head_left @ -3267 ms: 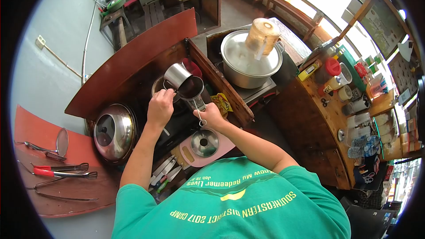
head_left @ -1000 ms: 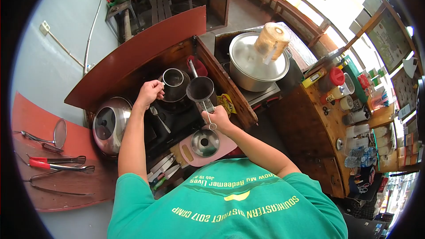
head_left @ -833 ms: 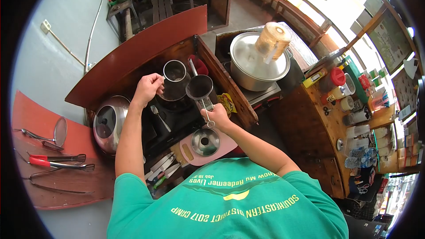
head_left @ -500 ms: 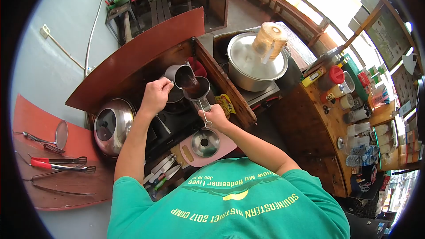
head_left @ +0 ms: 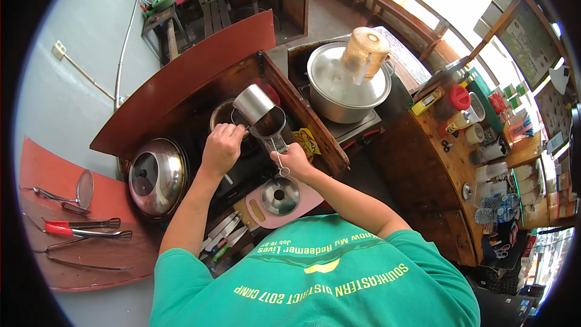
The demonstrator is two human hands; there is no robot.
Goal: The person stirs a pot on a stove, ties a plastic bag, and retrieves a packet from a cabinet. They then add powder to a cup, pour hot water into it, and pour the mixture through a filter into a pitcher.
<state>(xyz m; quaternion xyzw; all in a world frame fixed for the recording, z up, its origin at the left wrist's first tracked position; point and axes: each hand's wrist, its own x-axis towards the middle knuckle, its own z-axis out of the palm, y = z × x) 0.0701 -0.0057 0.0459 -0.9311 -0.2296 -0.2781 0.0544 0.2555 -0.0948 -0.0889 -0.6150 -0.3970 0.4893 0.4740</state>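
Observation:
My left hand [head_left: 223, 145] grips the handle of a metal cup [head_left: 253, 103], which is tipped steeply so its mouth faces down over a second vessel. That vessel is a metal jug [head_left: 282, 131], held by its handle in my right hand [head_left: 295, 160]. A ring hangs below the right hand. The jug's inside looks dark. Behind the cup, partly hidden, stands a pot [head_left: 219, 114] on the dark stove. Near the jug lies a yellow packet [head_left: 307, 143]. Below my hands, a round metal lid [head_left: 280, 196] rests on a pink cutting board [head_left: 304, 201].
A large lidded pot [head_left: 345, 94] with a tan container [head_left: 366, 51] on top stands to the right. Left is a domed-lid pan [head_left: 157, 177]. Several knives [head_left: 225, 230] lie near me. Tongs [head_left: 82, 227] lie on a red-brown board. A wooden counter [head_left: 433, 163] holds bottles and jars.
The metal cup in my left hand has tipped further over, from showing dark liquid pouring to showing its outside. My left hand has turned and lowered slightly; the right hand stays nearly still.

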